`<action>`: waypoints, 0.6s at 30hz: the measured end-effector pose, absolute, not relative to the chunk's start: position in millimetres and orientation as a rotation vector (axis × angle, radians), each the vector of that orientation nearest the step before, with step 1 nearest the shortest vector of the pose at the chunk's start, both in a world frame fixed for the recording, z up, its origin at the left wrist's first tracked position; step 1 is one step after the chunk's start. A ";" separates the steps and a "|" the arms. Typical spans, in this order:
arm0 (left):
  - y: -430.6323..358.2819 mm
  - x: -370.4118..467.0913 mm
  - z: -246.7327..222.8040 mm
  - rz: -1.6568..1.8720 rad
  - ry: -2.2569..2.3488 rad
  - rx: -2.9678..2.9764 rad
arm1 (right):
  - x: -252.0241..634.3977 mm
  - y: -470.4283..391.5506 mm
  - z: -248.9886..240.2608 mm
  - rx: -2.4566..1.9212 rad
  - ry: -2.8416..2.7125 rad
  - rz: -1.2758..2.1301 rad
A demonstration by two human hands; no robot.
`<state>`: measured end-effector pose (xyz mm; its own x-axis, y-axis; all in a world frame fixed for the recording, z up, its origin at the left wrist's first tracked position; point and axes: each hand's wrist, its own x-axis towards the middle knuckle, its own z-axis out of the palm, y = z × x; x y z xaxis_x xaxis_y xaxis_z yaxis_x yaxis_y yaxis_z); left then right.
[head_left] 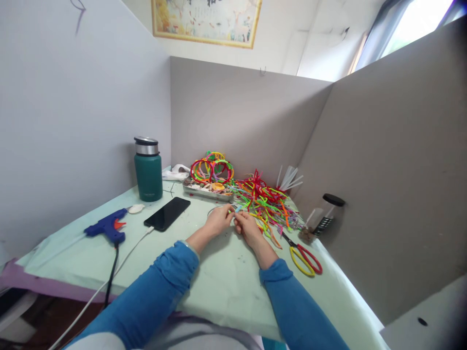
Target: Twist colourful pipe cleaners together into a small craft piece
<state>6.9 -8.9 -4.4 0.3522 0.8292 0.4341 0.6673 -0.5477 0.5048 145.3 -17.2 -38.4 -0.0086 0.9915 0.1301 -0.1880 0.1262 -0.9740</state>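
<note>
Over the middle of the table, my left hand (219,219) and my right hand (248,227) meet with fingertips pinched close together. Between them shows a short end of a light blue pipe cleaner (238,208), most of it hidden by the fingers. A thin grey curved band (210,212) shows behind my left hand, and I cannot tell how it joins the blue piece. Just beyond my right hand spreads a tangled pile of colourful pipe cleaners (266,199). Scissors (305,259) with one red and one yellow handle lie right of my right wrist.
A metal tray (207,194) of small pieces stands at the back, with fuzzy coloured hoops (212,170) on it. To the left are a green bottle (148,175), a phone (168,214) with a white cable, and a blue glue gun (107,226). A clear jar (323,216) stands right.
</note>
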 end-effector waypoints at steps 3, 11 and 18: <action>-8.6 6.9 -5.0 0.972 1.361 2.368 | 144.8 -18.2 -36.8 -0.969 -1.136 1.213; -5.4 6.9 -8.8 1.017 1.340 2.363 | 144.4 -19.9 -34.2 -0.960 -1.098 1.237; -4.9 6.9 -8.6 1.045 1.299 2.357 | 143.8 -20.7 -31.8 -0.955 -1.068 1.235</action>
